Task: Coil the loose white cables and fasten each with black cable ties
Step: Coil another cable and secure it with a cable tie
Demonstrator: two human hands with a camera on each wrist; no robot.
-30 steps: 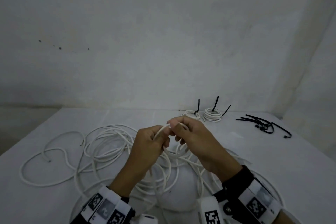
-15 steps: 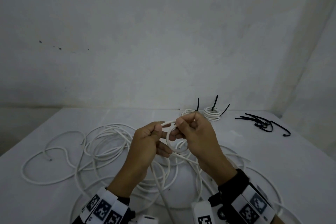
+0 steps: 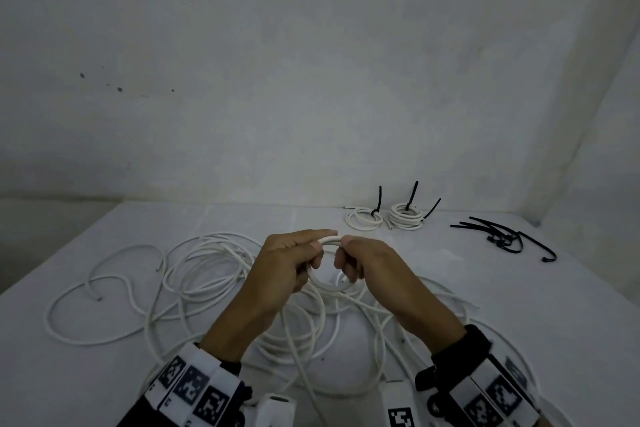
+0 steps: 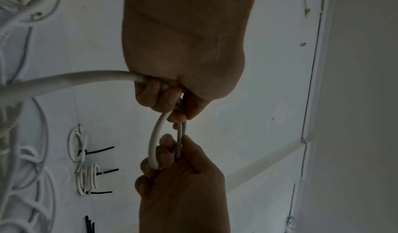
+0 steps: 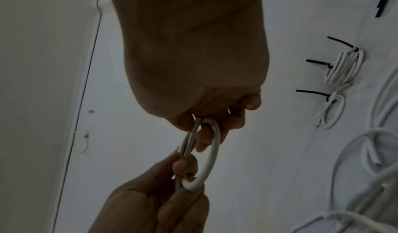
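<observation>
A small white cable loop (image 3: 328, 279) is pinched between left hand (image 3: 284, 262) and right hand (image 3: 372, 265).

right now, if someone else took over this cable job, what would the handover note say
Left hand: grips one side of a small white cable loop.
Right hand: pinches the loop's other side; the loop is held above the white table.
Done: two small white cable coils with black ties lie at the table's far edge.
Left: finish this coil and tie it, then the tangle of loose white cables. The spare black cable ties lie far right.
</observation>
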